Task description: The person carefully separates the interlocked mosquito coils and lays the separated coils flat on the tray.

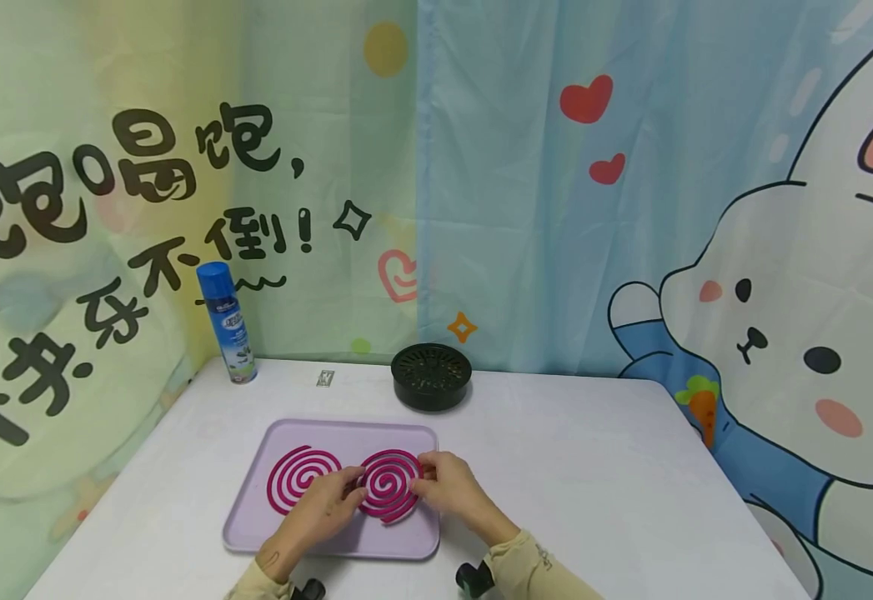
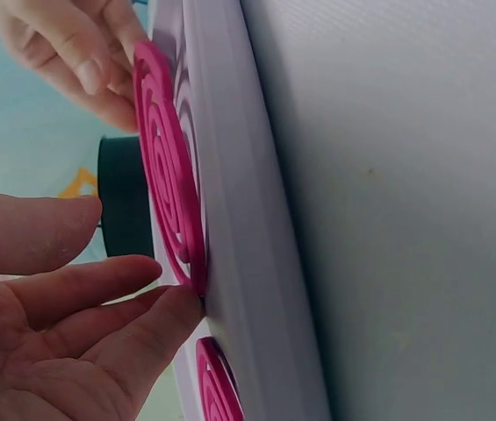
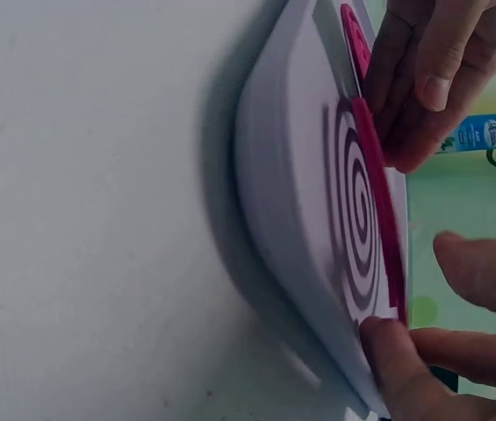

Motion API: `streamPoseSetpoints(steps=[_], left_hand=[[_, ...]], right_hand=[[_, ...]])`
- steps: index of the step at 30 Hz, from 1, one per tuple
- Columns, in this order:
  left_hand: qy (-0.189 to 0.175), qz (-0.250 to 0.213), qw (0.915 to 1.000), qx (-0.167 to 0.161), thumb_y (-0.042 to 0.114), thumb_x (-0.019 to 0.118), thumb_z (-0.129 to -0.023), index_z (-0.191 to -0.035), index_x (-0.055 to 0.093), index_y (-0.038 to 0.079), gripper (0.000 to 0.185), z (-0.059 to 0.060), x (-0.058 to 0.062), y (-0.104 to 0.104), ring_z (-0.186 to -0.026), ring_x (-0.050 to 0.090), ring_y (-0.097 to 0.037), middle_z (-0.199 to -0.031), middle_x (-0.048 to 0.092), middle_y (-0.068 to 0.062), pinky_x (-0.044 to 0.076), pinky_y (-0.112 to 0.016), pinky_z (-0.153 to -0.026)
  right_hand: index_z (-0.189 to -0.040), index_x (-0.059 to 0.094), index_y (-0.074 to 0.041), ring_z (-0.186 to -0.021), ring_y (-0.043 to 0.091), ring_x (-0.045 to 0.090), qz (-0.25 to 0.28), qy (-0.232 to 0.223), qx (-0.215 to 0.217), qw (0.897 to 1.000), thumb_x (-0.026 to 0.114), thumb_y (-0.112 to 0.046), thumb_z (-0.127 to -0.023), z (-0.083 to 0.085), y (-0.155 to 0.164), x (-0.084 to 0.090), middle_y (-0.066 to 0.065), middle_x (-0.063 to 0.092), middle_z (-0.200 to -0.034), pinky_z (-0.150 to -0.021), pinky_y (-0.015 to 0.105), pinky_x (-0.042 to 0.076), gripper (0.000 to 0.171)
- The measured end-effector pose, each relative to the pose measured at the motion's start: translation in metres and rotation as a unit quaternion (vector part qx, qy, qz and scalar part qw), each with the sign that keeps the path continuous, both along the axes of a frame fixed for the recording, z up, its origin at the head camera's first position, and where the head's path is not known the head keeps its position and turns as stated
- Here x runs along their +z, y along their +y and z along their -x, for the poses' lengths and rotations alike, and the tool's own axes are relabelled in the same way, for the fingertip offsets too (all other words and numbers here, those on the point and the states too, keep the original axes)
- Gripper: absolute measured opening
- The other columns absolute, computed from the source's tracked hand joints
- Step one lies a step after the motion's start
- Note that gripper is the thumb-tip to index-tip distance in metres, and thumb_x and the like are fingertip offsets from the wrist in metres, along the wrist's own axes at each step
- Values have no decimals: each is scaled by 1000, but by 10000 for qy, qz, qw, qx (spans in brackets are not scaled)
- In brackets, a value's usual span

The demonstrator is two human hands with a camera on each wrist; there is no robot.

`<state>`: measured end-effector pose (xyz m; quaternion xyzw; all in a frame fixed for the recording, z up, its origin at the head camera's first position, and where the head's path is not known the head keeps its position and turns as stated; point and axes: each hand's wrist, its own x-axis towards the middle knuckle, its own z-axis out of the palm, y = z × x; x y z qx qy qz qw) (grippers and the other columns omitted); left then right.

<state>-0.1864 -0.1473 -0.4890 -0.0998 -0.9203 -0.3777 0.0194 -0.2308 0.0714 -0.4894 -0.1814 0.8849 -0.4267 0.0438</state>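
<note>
A magenta mosquito coil (image 1: 387,482) is raised just above the lilac tray (image 1: 346,547), on its right half, casting a spiral shadow in the right wrist view. My left hand (image 1: 331,505) touches its left edge with the fingertips; the thumb stands apart from the coil (image 2: 184,184). At the opposite edge is my right hand (image 1: 447,485), fingertips against the coil (image 3: 379,193) and thumb likewise clear of it. A second magenta coil (image 1: 306,478) lies on the tray's left half, partly hidden by my left hand.
Behind the tray stands a round black mosquito coil holder (image 1: 432,379) with a slotted lid. A blue spray can (image 1: 231,327) is upright at the back left of the white table (image 1: 594,475). A small metallic piece (image 1: 325,378) lies between them. A printed curtain (image 1: 496,208) hangs behind.
</note>
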Motion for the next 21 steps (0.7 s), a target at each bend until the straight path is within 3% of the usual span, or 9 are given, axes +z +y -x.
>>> streamPoseSetpoints(steps=[7, 16, 19, 21], left_hand=[[-21, 24, 10000, -7, 8, 66, -94, -124, 66, -4, 33, 0, -1, 0, -93, 66, -19, -104, 73, -11, 58, -43, -83], [-39, -2, 10000, -53, 8, 67, -94, -125, 65, -5, 34, -1, -1, -1, -103, 69, -29, -109, 73, -15, 57, -51, -91], [-23, 31, 10000, -29, 9, 67, -94, -125, 66, -4, 34, -1, -1, -2, -103, 69, -28, -109, 73, -15, 57, -51, -92], [-27, 46, 10000, -12, 9, 68, -94, -125, 66, -4, 34, 0, -1, -2, -100, 68, -25, -107, 73, -13, 57, -50, -90]], right_hand=[[-92, 69, 3, -67, 6, 53, 82, -60, 392, 9992, 74, -6, -85, -1, -3, 1, 4, 65, -76, -58, 17, 48, 12], [-81, 63, -2, -62, 8, 46, 20, -173, 217, 9996, 70, -9, -87, -4, -6, 7, 0, 56, -69, -53, 18, 39, 12], [-86, 64, -1, -68, 12, 50, -37, -301, 89, 9995, 70, -11, -89, -5, -7, 9, 3, 59, -75, -57, 22, 45, 13], [-99, 66, 5, -78, 17, 58, -73, -366, -37, 9993, 70, -13, -90, -6, -7, 11, 9, 65, -85, -66, 29, 54, 20]])
